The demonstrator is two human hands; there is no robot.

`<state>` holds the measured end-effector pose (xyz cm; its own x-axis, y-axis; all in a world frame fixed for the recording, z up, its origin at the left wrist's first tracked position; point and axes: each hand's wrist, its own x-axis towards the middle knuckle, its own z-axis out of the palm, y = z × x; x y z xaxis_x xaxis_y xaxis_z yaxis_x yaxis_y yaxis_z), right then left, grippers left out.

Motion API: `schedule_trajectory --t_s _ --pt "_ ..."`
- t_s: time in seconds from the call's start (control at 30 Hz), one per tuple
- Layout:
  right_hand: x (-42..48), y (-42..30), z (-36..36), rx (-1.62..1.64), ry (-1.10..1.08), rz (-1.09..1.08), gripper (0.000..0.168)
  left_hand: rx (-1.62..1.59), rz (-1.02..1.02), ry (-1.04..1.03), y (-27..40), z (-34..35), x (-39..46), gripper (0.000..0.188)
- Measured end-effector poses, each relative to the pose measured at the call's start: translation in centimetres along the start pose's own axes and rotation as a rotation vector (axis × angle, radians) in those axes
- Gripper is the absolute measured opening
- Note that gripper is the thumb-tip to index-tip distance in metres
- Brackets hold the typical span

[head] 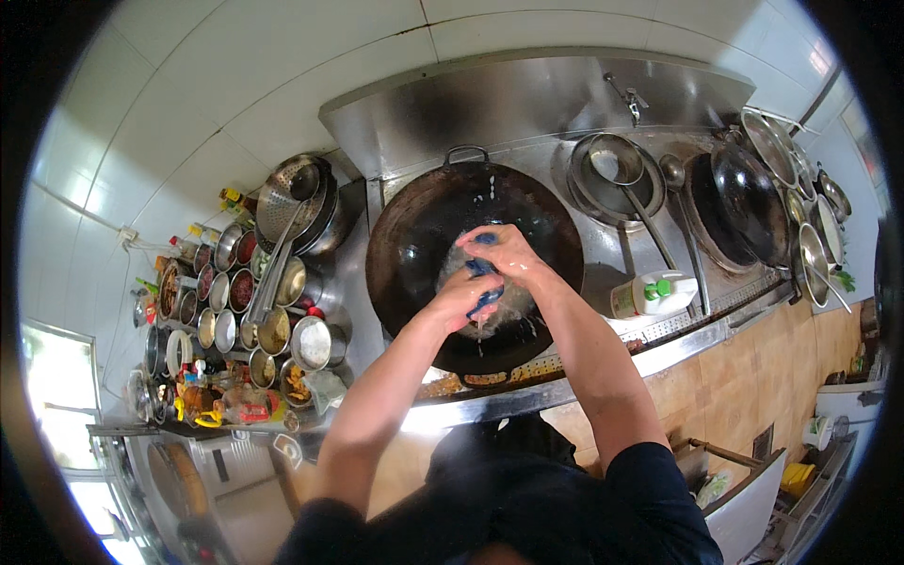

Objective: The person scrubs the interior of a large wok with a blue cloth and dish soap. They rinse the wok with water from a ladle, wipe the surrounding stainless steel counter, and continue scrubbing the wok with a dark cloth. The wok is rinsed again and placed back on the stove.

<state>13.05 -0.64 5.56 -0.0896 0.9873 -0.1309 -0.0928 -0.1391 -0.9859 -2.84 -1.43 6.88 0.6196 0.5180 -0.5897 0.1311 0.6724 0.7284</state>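
Note:
My left hand [462, 296] and my right hand [506, 253] are clenched around a wet blue cloth [482, 267], which shows between the fingers and looks twisted. Both hands are over the middle of a large dark wok [406, 282] set into the steel range. Water trickles from below my left hand. Cloudy, foamy liquid [512, 316] lies in the wok's bottom, partly hidden by my hands. White splashes run down its far inner wall.
To the right are a jug with a green cap [658, 289], a strainer [616, 159] over a pot, a ladle [671, 171] and a second wok [750, 201]. Metal seasoning bowls [311, 343], bottles [244, 409] and a colander [279, 201] crowd the left. A tap [633, 106] juts from the backsplash.

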Motion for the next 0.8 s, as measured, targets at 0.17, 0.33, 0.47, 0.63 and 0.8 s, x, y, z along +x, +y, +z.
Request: schedule_trajectory --t_s 0.17,0.33,0.47,0.63,0.8 --pt "1.1 2.3 1.6 -0.443 0.151 0.037 0.021 1.103 0.404 0.420 -4.5 -3.5 4.2 0.029" --pt "1.1 4.2 1.8 -0.579 0.409 0.218 0.035 1.464 0.458 0.554 -2.9 -1.0 2.2 0.052" --pt "2.5 3.8 0.4 -0.053 0.452 0.172 0.062 1.358 0.693 0.546 -0.5 -0.4 1.6 0.042" --pt "0.1 -4.8 -0.7 0.420 0.003 0.149 0.053 -0.141 0.202 0.030 5.8 1.0 -1.9 0.030" --pt "-0.4 -9.6 0.0 0.553 -0.195 -0.012 0.044 -0.595 0.255 -0.281 6.1 3.8 -3.6 0.030"
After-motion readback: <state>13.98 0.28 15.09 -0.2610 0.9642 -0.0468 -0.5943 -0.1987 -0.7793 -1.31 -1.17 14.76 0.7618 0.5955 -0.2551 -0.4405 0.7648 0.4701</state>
